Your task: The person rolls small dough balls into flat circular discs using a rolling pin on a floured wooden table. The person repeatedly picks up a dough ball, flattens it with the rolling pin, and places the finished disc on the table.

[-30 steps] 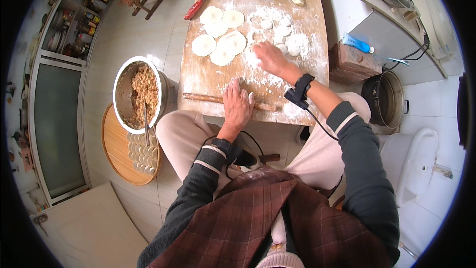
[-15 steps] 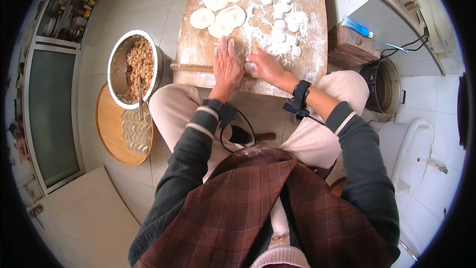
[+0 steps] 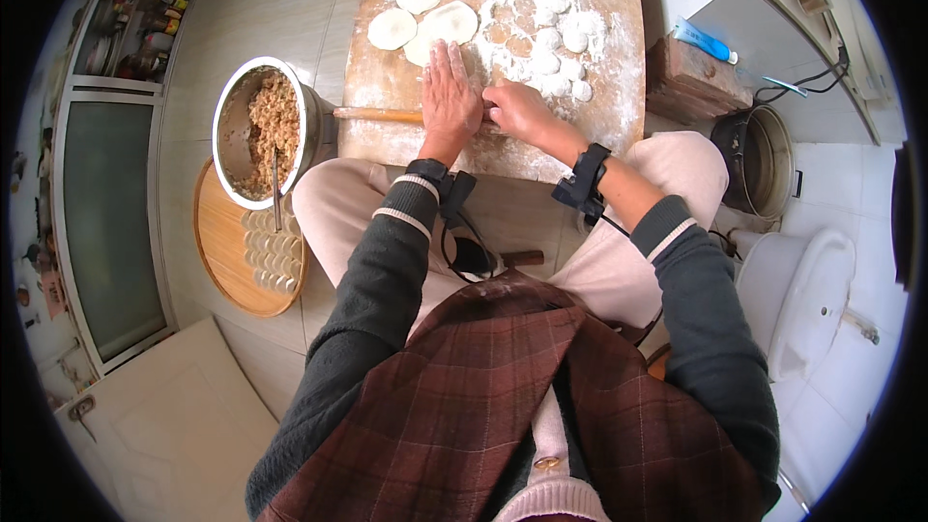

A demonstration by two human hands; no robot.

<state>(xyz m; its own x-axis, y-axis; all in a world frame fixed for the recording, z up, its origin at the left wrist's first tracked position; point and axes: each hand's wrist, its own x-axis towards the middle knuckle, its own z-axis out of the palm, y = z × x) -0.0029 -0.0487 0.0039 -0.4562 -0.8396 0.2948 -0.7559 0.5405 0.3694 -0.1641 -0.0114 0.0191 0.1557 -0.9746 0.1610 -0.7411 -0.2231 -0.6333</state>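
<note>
My left hand point(image 3: 449, 104) lies flat across a wooden rolling pin point(image 3: 379, 115), its fingers stretched out and pointing away from me. Close beside it, my right hand point(image 3: 519, 108) is closed in a pinch near the pin's right end. What sits between its fingers is hidden. Both hands work low over a floured wooden board point(image 3: 372, 162). Beyond my left fingertips lie several thin round dough wrappers point(image 3: 391, 29), some overlapping. Several small floured dough pieces point(image 3: 547, 62) are scattered in loose flour past my right hand.
To the left stands a metal bowl point(image 3: 229, 101) of minced filling point(image 3: 274, 126) with a spoon in it. Behind it, a round wooden tray point(image 3: 217, 256) carries rows of dumplings point(image 3: 271, 246). A brick block point(image 3: 691, 79) holding a blue tube point(image 3: 704, 39) borders the board's right side, near a metal pot point(image 3: 759, 164).
The rolling pin has shifted slightly away from me under my left hand. My right hand has moved a little away too, and the pale dough seen at its fingers is now hidden.
</note>
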